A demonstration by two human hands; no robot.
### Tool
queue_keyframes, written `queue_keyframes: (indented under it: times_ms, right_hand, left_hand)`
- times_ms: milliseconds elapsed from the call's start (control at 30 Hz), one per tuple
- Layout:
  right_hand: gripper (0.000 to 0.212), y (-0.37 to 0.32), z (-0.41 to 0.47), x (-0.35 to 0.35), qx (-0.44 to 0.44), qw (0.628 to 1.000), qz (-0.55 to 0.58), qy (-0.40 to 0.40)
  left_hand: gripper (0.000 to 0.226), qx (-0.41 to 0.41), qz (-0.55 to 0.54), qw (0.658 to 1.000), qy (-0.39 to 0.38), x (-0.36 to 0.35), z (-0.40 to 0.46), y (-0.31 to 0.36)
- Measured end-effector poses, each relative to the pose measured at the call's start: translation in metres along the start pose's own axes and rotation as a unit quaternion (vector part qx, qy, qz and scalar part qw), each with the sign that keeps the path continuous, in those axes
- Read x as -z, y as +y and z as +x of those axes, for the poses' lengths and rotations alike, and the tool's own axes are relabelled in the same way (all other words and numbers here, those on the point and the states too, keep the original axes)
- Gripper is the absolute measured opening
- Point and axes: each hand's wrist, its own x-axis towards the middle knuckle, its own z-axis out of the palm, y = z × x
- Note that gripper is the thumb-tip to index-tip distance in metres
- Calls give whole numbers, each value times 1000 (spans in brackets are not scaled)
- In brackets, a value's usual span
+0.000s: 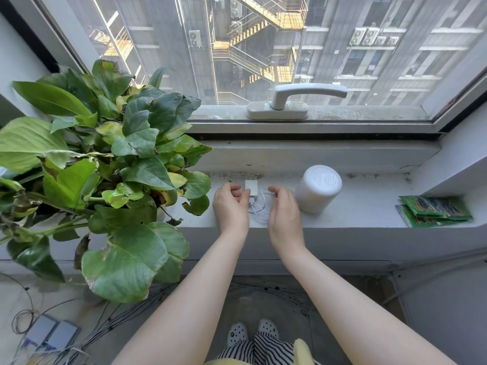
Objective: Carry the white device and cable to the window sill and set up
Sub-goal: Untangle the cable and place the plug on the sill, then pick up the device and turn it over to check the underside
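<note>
White device (pixel 317 189) on sill (pixel 369 206) (cable (pixel 259 208) beside it), left fingers (pixel 243 193) pinching adapter (pixel 251 186), right fingers (pixel 276 191) curled, grip unclear

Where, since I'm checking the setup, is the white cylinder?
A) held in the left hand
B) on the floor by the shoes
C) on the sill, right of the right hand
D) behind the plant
C: the white cylinder stands on the sill, just to the right of the right hand.

High-rise office or flat: window sill (pixel 342 222), potted plant (pixel 105 167), tower blocks outside, floor cables (pixel 105 327).
</note>
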Motion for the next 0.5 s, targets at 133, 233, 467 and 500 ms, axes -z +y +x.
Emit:
queue_keyframes:
  times_ms: [133, 233, 467, 500]
  right_hand:
    - [33, -23, -15, 24, 88, 996, 13, -5]
    - [34, -35, -19, 63, 155, 987, 37, 32]
    - [45, 13, 16, 127, -12, 989, 126, 79]
    - [44, 21, 21, 130, -50, 984, 162, 50]
  left_hand:
    - [24, -28, 9, 999, 19, 5, -9, 10]
    - [25, -69, -51, 996, 4, 6, -24, 27]
    - [37, -128, -146, 963, -186, -21, -43, 68]
    - [40, -121, -153, 958, -210, -25, -44, 70]
